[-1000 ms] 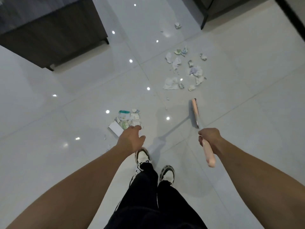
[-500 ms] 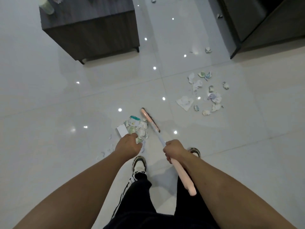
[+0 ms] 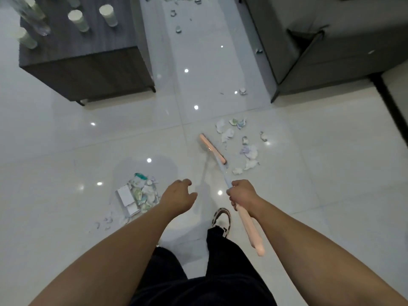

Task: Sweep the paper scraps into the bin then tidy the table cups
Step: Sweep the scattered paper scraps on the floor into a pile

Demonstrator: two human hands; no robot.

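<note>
My right hand grips the handle of a pink broom, whose head rests on the white tile floor just left of a spread of paper scraps. A gathered pile of scraps with white cards lies to the left of my left hand, which hangs empty with loosely curled fingers. More scraps litter the floor further away between the furniture. Several pale green cups stand on the dark table at top left.
A dark sofa fills the top right, with a narrow aisle of floor between it and the table. One scrap lies near the sofa's corner. My legs in black trousers and a shoe are at the bottom centre.
The broom head has swung from beside the left pile over to the right-hand scraps. My left hand has lifted off the left pile. The view has tilted up, showing the cups.
</note>
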